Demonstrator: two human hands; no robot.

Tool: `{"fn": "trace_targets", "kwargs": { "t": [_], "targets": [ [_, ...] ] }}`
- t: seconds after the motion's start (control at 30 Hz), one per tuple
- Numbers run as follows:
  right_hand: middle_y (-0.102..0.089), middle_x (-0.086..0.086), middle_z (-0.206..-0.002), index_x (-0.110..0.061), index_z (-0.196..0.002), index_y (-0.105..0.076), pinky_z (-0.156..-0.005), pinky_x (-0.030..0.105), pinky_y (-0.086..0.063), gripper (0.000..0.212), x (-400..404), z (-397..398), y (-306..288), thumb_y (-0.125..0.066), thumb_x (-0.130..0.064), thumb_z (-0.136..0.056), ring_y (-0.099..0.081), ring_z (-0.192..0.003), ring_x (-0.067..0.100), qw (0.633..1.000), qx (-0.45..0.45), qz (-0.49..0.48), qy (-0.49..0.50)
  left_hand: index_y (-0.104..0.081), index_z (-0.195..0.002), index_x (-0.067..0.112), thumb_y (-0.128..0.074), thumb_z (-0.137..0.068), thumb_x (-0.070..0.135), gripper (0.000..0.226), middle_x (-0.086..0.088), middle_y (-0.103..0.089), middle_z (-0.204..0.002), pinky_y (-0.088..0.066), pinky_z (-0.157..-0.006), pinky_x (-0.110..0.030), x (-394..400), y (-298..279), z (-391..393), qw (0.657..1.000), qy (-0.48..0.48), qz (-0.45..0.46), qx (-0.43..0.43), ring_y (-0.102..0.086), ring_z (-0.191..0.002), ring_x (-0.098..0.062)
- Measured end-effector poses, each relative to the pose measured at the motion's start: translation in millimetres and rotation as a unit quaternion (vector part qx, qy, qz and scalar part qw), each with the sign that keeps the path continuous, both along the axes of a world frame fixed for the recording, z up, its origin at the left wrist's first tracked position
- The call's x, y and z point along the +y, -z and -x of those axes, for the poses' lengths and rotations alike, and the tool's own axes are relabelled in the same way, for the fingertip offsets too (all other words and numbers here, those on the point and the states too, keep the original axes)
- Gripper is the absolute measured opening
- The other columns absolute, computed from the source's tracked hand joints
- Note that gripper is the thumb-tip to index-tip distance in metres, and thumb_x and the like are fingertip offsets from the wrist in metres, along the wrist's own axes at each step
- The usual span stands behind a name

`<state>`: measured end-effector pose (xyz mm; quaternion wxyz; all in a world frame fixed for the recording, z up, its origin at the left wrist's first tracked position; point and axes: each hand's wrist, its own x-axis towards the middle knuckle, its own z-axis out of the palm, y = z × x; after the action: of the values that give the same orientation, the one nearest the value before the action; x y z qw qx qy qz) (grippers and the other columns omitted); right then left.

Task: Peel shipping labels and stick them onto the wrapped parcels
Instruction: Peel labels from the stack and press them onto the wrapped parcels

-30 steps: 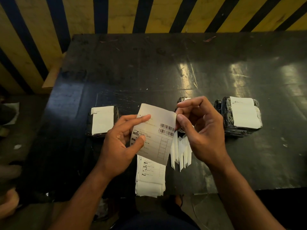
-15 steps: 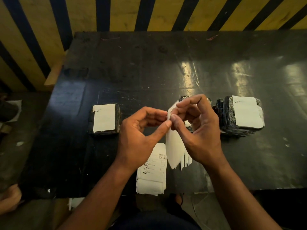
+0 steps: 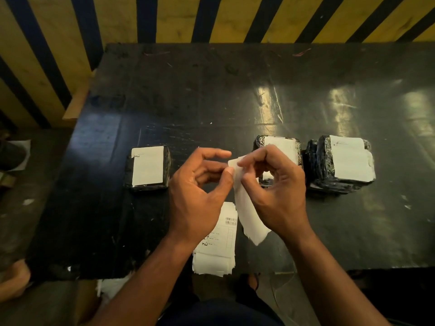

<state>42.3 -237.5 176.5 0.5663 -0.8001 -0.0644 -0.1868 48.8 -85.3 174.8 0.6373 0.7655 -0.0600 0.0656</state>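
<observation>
Both hands hold one white label sheet upright above the black table. My left hand pinches its top corner with thumb and fingertips. My right hand grips the sheet's upper edge from the right. A stack of printed labels lies at the table's near edge below my hands. Three black-wrapped parcels with white labels stand in a row: one at the left, one in the middle partly behind my right hand, one at the right.
A yellow and black striped wall runs behind the table. A wooden block leans at the table's far left corner. Floor with scraps shows at the left.
The printed label, held flat facing me a second ago, has been turned edge-on and upright. Both hands have closed in on its top corner.
</observation>
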Motion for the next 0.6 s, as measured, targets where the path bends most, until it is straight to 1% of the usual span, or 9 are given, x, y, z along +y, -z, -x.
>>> {"fn": "trace_targets", "kwargs": {
  "t": [0.07, 0.13, 0.2, 0.23, 0.33, 0.43, 0.5, 0.57, 0.6],
  "targets": [
    [-0.068, -0.001, -0.084, -0.008, -0.087, -0.073, -0.068, 0.020, -0.050, 0.011, 2, 0, 3, -0.068, 0.001, -0.085, -0.063, -0.076, 0.015, 0.999, -0.011, 0.022, 0.038, -0.070, -0.113, 0.016, -0.073, -0.092, 0.017, 0.021, 0.011, -0.075, -0.106, -0.060, -0.078, -0.017, 0, 1, 0, 1.000, -0.012, -0.003, -0.009, -0.074, -0.097, -0.004],
    [-0.069, -0.001, -0.084, -0.007, -0.088, -0.075, -0.068, 0.022, -0.052, 0.010, 3, 1, 5, -0.066, -0.005, -0.086, -0.064, -0.077, 0.014, 0.998, -0.018, 0.020, 0.061, -0.072, -0.111, 0.019, -0.072, -0.093, 0.015, 0.018, 0.013, -0.075, -0.108, -0.059, -0.079, -0.016, 1, 2, 0, 1.000, -0.018, 0.000, -0.004, -0.074, -0.099, -0.002],
    [-0.070, 0.000, -0.086, -0.007, -0.090, -0.076, -0.068, 0.022, -0.054, 0.012, 4, 2, 6, -0.066, -0.013, -0.087, -0.066, -0.078, 0.014, 0.998, -0.020, 0.016, 0.063, -0.073, -0.113, 0.021, -0.071, -0.095, 0.016, 0.019, 0.012, -0.075, -0.109, -0.059, -0.080, -0.016, 1, 5, 0, 1.000, -0.018, -0.004, -0.001, -0.073, -0.100, -0.002],
    [-0.071, 0.000, -0.087, -0.007, -0.091, -0.076, -0.068, 0.022, -0.055, 0.010, 4, 2, 6, -0.070, -0.014, -0.088, -0.066, -0.078, 0.014, 0.998, -0.017, 0.012, 0.057, -0.073, -0.114, 0.021, -0.070, -0.096, 0.017, 0.020, 0.011, -0.075, -0.110, -0.059, -0.081, -0.017, 2, 6, 0, 1.000, -0.017, -0.007, -0.002, -0.073, -0.101, -0.003],
    [-0.073, 0.000, -0.090, -0.007, -0.095, -0.076, -0.070, 0.023, -0.057, 0.011, 7, 1, 8, -0.081, -0.014, -0.087, -0.069, -0.080, 0.015, 0.999, -0.001, -0.004, 0.050, -0.073, -0.116, 0.024, -0.070, -0.096, 0.020, 0.021, 0.010, -0.076, -0.113, -0.060, -0.084, -0.020, 2, 9, 1, 1.000, -0.019, -0.004, -0.004, -0.073, -0.104, -0.006],
    [-0.074, 0.001, -0.094, -0.009, -0.099, -0.077, -0.074, 0.031, -0.061, 0.012, 5, -2, 10, -0.081, -0.011, -0.088, -0.072, -0.086, 0.017, 0.999, -0.005, -0.016, 0.035, -0.074, -0.120, 0.017, -0.073, -0.094, 0.017, 0.025, 0.006, -0.076, -0.114, -0.061, -0.085, -0.023, 3, 14, 2, 1.000, -0.021, -0.003, -0.003, -0.074, -0.104, -0.009],
    [-0.074, 0.001, -0.096, -0.010, -0.100, -0.078, -0.076, 0.034, -0.061, 0.012, 4, -4, 12, -0.080, -0.007, -0.088, -0.072, -0.089, 0.019, 1.000, -0.010, -0.011, 0.027, -0.074, -0.120, 0.016, -0.075, -0.092, 0.014, 0.028, 0.006, -0.076, -0.113, -0.060, -0.084, -0.020, 4, 16, 2, 1.000, -0.027, -0.007, -0.007, -0.074, -0.102, -0.008],
    [-0.075, 0.002, -0.099, -0.010, -0.102, -0.079, -0.078, 0.032, -0.061, 0.013, 3, -4, 17, -0.079, -0.006, -0.089, -0.072, -0.093, 0.017, 0.999, -0.009, -0.004, 0.032, -0.073, -0.118, 0.018, -0.076, -0.091, 0.014, 0.028, 0.008, -0.076, -0.111, -0.059, -0.082, -0.017, 6, 18, 0, 0.999, -0.037, -0.007, -0.008, -0.074, -0.101, -0.006],
    [-0.076, 0.001, -0.101, -0.010, -0.104, -0.080, -0.079, 0.029, -0.061, 0.014, 2, -4, 19, -0.078, -0.006, -0.090, -0.072, -0.095, 0.015, 0.999, -0.008, 0.000, 0.037, -0.073, -0.117, 0.019, -0.076, -0.091, 0.013, 0.027, 0.009, -0.075, -0.110, -0.059, -0.081, -0.017, 8, 18, -1, 0.999, -0.041, -0.006, -0.010, -0.074, -0.100, -0.005]
  ]
}}
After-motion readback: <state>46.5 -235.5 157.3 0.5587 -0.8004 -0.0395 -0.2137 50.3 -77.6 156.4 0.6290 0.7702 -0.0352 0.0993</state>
